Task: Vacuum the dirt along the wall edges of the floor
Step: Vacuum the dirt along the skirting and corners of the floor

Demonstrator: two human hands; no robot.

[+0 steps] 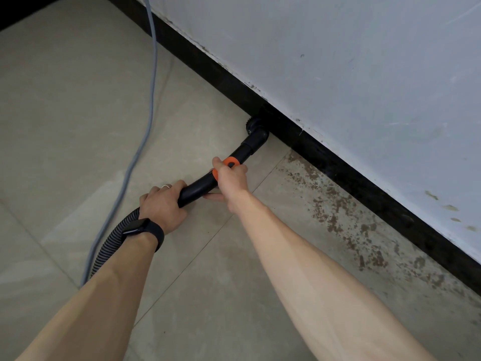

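Observation:
A black vacuum wand (200, 187) with an orange collar (230, 162) runs from my hands up to a round brush nozzle (253, 125), which sits on the floor against the black skirting (338, 165). My left hand (161, 204) grips the wand's lower bend where the ribbed hose (112, 243) joins it. My right hand (230, 177) grips the wand at the orange collar. Brown dirt (346, 217) lies on the beige tiles along the skirting, to the right of the nozzle.
A grey power cable (151, 100) trails over the tiles from the top of the view to the lower left. The pale blue wall (351, 61) above the skirting is scuffed. A dark watch sits on my left wrist.

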